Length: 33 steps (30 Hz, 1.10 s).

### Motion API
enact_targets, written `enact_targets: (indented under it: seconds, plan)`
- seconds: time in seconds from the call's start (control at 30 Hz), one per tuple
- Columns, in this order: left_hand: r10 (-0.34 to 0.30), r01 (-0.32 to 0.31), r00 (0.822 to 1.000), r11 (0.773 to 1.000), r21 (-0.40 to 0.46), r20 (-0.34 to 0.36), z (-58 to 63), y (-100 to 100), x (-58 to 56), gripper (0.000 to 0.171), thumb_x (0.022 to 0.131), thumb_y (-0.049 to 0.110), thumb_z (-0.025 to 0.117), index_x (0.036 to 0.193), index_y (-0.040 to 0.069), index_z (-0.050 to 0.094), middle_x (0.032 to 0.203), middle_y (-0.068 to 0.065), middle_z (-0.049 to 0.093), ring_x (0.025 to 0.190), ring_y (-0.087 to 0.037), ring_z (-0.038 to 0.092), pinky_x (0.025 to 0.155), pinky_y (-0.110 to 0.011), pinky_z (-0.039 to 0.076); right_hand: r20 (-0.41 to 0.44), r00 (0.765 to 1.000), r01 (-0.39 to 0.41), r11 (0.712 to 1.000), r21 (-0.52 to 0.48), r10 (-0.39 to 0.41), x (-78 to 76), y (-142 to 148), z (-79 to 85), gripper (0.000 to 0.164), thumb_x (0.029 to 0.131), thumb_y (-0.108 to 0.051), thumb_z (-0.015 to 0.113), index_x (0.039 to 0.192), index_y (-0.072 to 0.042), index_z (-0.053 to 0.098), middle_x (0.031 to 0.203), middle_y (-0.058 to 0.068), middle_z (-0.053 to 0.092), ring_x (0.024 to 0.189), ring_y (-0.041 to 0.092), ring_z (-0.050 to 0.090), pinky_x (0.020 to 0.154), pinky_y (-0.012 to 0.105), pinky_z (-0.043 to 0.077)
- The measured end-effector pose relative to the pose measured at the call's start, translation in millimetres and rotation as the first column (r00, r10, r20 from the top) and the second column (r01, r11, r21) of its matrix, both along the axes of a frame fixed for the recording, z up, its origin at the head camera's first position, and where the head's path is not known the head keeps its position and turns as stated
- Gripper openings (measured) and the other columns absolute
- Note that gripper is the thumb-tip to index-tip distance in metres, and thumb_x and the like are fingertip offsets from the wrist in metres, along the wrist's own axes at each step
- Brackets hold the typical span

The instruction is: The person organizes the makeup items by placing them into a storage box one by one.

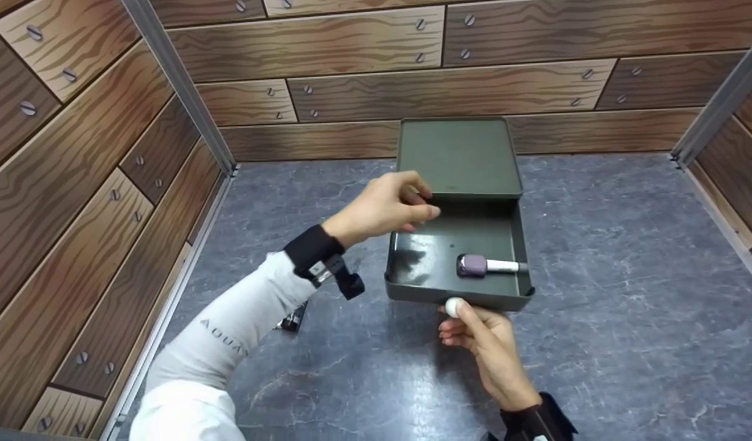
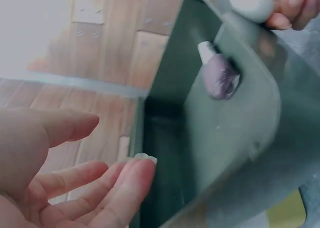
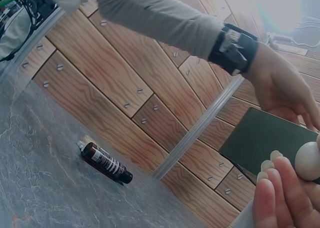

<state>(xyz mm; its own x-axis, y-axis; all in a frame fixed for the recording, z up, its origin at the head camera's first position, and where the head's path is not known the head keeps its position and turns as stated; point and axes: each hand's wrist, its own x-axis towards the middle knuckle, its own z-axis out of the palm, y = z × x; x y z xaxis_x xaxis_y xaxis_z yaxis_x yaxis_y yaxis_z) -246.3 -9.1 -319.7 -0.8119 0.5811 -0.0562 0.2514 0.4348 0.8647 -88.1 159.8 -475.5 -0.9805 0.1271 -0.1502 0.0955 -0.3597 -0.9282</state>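
Note:
A dark green drawer stands pulled out at the front of its box. Inside lies a purple nail polish bottle with a long white cap, on its side near the front right. My right hand pinches the white round knob on the drawer's front, thumb above and fingers below. Over the drawer's left side hovers my left hand, its fingers loosely bent with nothing between them. The left wrist view shows the left hand apart from the drawer wall and the nail polish bottle.
A small black bottle lies on the grey marbled table, mostly hidden under the left forearm in the head view. Wood-patterned walls stand behind and on both sides. A yellow-green item shows partly beside the drawer.

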Motion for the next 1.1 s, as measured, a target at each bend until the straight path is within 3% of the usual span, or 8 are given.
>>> enact_targets:
  seconds: [0.27, 0.4, 0.57, 0.83, 0.97, 1.1]
  plan:
    - [0.101, -0.108, 0.992, 0.988, 0.11, 0.073, -12.3, -50, -1.7, 0.046, 0.088, 0.032, 0.074, 0.125, 0.011, 0.057, 0.116, -0.01, 0.065, 0.103, -0.029, 0.067, 0.08, -0.034, 0.062, -0.022, 1.0, -0.02, 1.0, 0.009, 0.021, 1.6, -1, -2.3, 0.028, 0.1, -0.017, 0.056, 0.1, 0.007, 0.07, 0.07, 0.004, 0.07, 0.064, 0.015, 0.067, 0.061, 0.027, 0.059]
    - [0.174, -0.184, 0.981, 0.976, 0.117, 0.086, -22.3, -81, -5.2, 0.043, 0.089, 0.033, 0.072, 0.127, 0.016, 0.059, 0.121, -0.008, 0.065, 0.106, -0.024, 0.066, 0.083, -0.035, 0.061, -0.029, 0.999, -0.028, 1.0, 0.006, 0.028, 0.7, -1, -2.9, 0.026, 0.1, -0.017, 0.055, 0.097, 0.002, 0.072, 0.07, 0.004, 0.07, 0.064, 0.015, 0.067, 0.062, 0.027, 0.059]
    - [0.253, -0.266, 0.961, 0.956, 0.122, 0.109, -37.7, -118, -8.7, 0.048, 0.09, 0.035, 0.07, 0.132, 0.017, 0.056, 0.13, -0.011, 0.062, 0.112, -0.026, 0.064, 0.086, -0.036, 0.06, -0.036, 0.999, -0.016, 1.0, 0.004, 0.017, 0.0, 0, -2.1, 0.026, 0.1, -0.016, 0.055, 0.098, 0.004, 0.071, 0.07, 0.003, 0.071, 0.064, 0.015, 0.067, 0.061, 0.027, 0.059]
    - [0.388, -0.394, 0.908, 0.919, 0.003, 0.159, -71.8, -173, -3.9, 0.056, 0.091, 0.036, 0.068, 0.139, 0.015, 0.049, 0.136, -0.015, 0.056, 0.118, -0.031, 0.059, 0.092, -0.04, 0.058, -0.032, 0.999, -0.011, 1.0, 0.003, 0.011, 1.1, 1, -0.4, 0.025, 0.1, -0.015, 0.055, 0.096, 0.002, 0.072, 0.07, 0.005, 0.07, 0.063, 0.015, 0.067, 0.061, 0.027, 0.059]
    - [0.423, -0.412, 0.888, 0.906, -0.097, 0.18, -94.2, -198, -0.9, 0.059, 0.092, 0.036, 0.067, 0.142, 0.014, 0.045, 0.141, -0.016, 0.052, 0.123, -0.033, 0.056, 0.094, -0.041, 0.057, -0.029, 0.999, -0.015, 1.0, 0.012, 0.015, 1.3, 2, -0.7, 0.025, 0.1, -0.016, 0.055, 0.096, 0.001, 0.072, 0.07, 0.005, 0.071, 0.063, 0.015, 0.067, 0.062, 0.027, 0.059]
    - [0.438, -0.41, 0.879, 0.896, -0.17, 0.186, -115.2, -216, 4.3, 0.06, 0.092, 0.034, 0.067, 0.142, 0.009, 0.044, 0.138, -0.02, 0.053, 0.122, -0.036, 0.056, 0.094, -0.041, 0.057, -0.029, 0.999, -0.027, 0.999, 0.02, 0.027, 1.4, 2, -0.8, 0.026, 0.1, -0.018, 0.055, 0.097, 0.002, 0.072, 0.07, 0.004, 0.071, 0.064, 0.015, 0.067, 0.062, 0.027, 0.059]
